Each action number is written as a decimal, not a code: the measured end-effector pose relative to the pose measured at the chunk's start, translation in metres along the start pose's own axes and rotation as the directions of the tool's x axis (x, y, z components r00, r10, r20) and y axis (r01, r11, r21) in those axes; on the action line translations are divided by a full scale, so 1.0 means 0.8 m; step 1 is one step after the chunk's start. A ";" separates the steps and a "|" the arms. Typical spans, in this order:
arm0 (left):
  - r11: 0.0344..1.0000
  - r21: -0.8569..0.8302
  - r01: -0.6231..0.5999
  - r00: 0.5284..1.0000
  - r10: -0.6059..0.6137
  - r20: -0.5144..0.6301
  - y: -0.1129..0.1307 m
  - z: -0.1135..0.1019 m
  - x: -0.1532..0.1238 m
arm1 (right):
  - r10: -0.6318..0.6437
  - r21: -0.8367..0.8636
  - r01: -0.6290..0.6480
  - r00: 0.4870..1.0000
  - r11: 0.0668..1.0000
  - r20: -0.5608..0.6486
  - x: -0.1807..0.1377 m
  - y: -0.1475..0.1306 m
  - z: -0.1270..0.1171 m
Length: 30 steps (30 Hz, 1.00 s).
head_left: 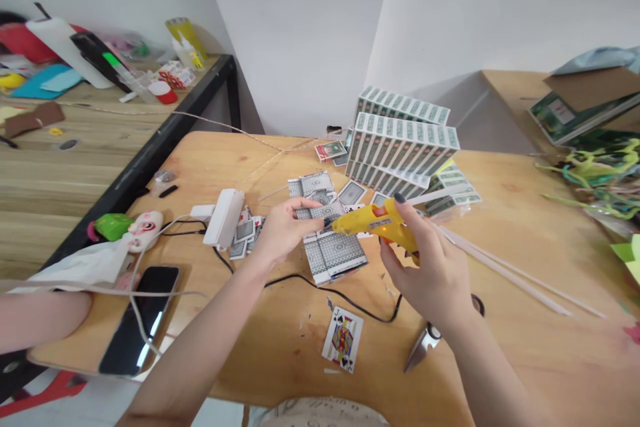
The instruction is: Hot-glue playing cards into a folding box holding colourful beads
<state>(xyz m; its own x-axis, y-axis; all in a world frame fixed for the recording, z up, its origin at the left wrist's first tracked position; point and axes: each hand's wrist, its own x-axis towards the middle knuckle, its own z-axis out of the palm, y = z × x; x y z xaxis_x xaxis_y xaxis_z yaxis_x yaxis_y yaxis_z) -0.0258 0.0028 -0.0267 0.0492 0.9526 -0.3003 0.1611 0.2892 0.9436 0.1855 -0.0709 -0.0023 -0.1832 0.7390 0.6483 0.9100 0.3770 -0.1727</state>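
Note:
My right hand (433, 260) is wrapped round a yellow hot glue gun (373, 219), and a small orange light glows on its side. A translucent glue stick (440, 194) runs out of its rear. The nozzle points left, close to my left fingertips. My left hand (290, 227) pinches a patterned playing card (326, 211) between thumb and fingers, though the grip is partly hidden. It belongs to, or rests on, a flat piece made of grey-backed playing cards (336, 252) lying on the table. A jack of spades (343, 339) lies face up nearer me.
Stacked card boxes (400, 147) stand behind my hands. Scissors (424, 343) and spare glue sticks (505, 270) lie right. Left are a white power strip (224, 219), loose cards (245, 233), a phone (140, 320) and another person's arm (45, 315). A black cord (345, 303) crosses the table.

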 end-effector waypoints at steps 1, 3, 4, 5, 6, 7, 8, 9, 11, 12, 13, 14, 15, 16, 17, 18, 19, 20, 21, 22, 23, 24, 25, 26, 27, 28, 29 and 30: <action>1.000 -0.011 0.001 1.000 -0.001 -0.001 -0.001 0.000 0.000 | -0.004 0.011 0.004 1.000 1.000 -0.015 -0.001 0.000 0.002; 0.999 -0.038 0.009 1.000 -0.009 0.004 -0.002 0.000 0.001 | -0.015 0.025 0.016 0.999 1.000 -0.045 -0.004 0.001 0.007; 0.999 -0.052 0.013 1.000 -0.013 0.008 -0.002 0.001 0.001 | -0.018 0.031 0.020 0.998 0.999 -0.056 -0.005 0.001 0.009; 0.998 -0.063 0.017 1.000 -0.017 0.011 -0.002 0.001 0.001 | -0.021 0.038 0.023 0.998 0.999 -0.064 -0.006 0.002 0.011; 0.997 -0.071 0.021 1.000 -0.020 0.014 -0.001 0.001 0.001 | -0.022 0.042 0.025 0.997 0.999 -0.072 -0.008 0.003 0.012; 0.997 -0.077 0.022 1.000 -0.020 0.016 -0.001 0.001 0.001 | -0.024 0.047 0.027 0.997 0.999 -0.079 -0.009 0.003 0.014; 0.997 -0.080 0.021 1.000 -0.020 0.017 0.000 0.001 0.000 | -0.027 0.049 0.031 0.996 0.998 -0.085 -0.010 0.004 0.015; 0.997 -0.080 0.021 1.000 -0.020 0.017 0.000 0.001 0.000 | -0.030 0.048 0.035 0.995 0.998 -0.093 -0.011 0.004 0.015; 0.997 -0.075 0.022 1.000 -0.021 0.014 0.001 0.001 -0.001 | -0.042 0.041 0.047 0.993 0.998 -0.107 -0.012 0.004 0.016; 0.997 -0.077 0.025 1.000 -0.023 0.017 0.002 0.001 -0.002 | -0.047 0.038 0.052 0.993 0.998 -0.112 -0.013 0.005 0.016; 0.996 -0.086 0.029 0.999 -0.027 0.027 0.003 0.000 -0.002 | -0.051 0.037 0.055 0.992 0.998 -0.116 -0.013 0.005 0.016; 0.994 -0.100 0.035 0.999 -0.031 0.040 0.003 0.000 -0.004 | -0.053 0.037 0.058 0.992 0.998 -0.118 -0.013 0.005 0.017; 0.992 -0.115 0.042 0.998 -0.036 0.055 0.004 -0.001 -0.005 | -0.055 0.040 0.060 0.991 0.997 -0.119 -0.013 0.005 0.017; 0.991 -0.125 0.052 0.997 -0.043 0.068 0.004 -0.001 -0.006 | -0.056 0.042 0.062 0.991 0.997 -0.121 -0.013 0.006 0.017; 0.990 -0.128 0.062 0.996 -0.052 0.079 0.005 -0.002 -0.007 | -0.058 0.044 0.064 0.991 0.997 -0.123 -0.013 0.006 0.017; 0.990 -0.123 0.070 0.995 -0.060 0.085 0.005 -0.003 -0.008 | -0.061 0.044 0.067 0.990 0.997 -0.126 -0.013 0.006 0.017; 0.991 -0.113 0.073 0.994 -0.063 0.090 0.005 -0.003 -0.009 | -0.066 0.044 0.072 0.990 0.996 -0.128 -0.013 0.006 0.017; 0.992 -0.102 0.070 0.994 -0.061 0.095 0.005 -0.004 -0.010 | -0.072 0.044 0.078 0.989 0.996 -0.129 -0.013 0.006 0.017; 0.994 -0.092 0.064 0.993 -0.055 0.100 0.005 -0.004 -0.011 | -0.078 0.044 0.084 0.988 0.995 -0.131 -0.013 0.005 0.017; 0.995 -0.084 0.056 0.994 -0.047 0.102 0.004 -0.005 -0.011 | -0.086 0.043 0.092 0.987 0.995 -0.133 -0.013 0.005 0.018; 0.996 -0.077 0.047 0.994 -0.039 0.102 0.004 -0.005 -0.011 | -0.096 0.040 0.102 0.986 0.994 -0.139 -0.013 0.004 0.018; 0.997 -0.071 0.039 0.994 -0.032 0.101 0.004 -0.005 -0.011 | -0.107 0.032 0.113 0.983 0.993 -0.146 -0.013 0.003 0.018; 0.997 -0.066 0.032 0.995 -0.026 0.100 0.003 -0.005 -0.011 | -0.119 0.023 0.124 0.981 0.992 -0.155 -0.013 0.002 0.018; 0.998 -0.061 0.027 0.995 -0.021 0.097 0.003 -0.005 -0.011 | -0.131 0.013 0.134 0.978 0.991 -0.163 -0.013 0.001 0.018; 0.998 -0.057 0.021 0.995 -0.016 0.095 0.003 -0.005 -0.011 | -0.139 0.004 0.142 0.976 0.990 -0.168 -0.014 0.000 0.018; 0.998 -0.054 0.018 0.996 -0.013 0.093 0.002 -0.005 -0.011 | -0.144 -0.003 0.146 0.975 0.989 -0.172 -0.014 -0.002 0.019; 0.999 -0.050 0.016 0.996 -0.011 0.094 0.002 -0.005 -0.011 | -0.146 -0.007 0.147 0.974 0.989 -0.172 -0.015 -0.003 0.019; 0.999 -0.048 0.015 0.995 -0.010 0.096 0.002 -0.005 -0.012 | -0.144 -0.008 0.145 0.975 0.989 -0.171 -0.016 -0.004 0.019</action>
<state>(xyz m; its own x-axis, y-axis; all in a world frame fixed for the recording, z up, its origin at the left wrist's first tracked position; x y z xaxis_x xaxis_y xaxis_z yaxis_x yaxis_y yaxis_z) -0.0298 -0.0052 -0.0218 0.1415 0.9361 -0.3220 0.1143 0.3077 0.9446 0.1796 -0.0732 -0.0217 -0.2463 0.5703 0.7836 0.8768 0.4757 -0.0706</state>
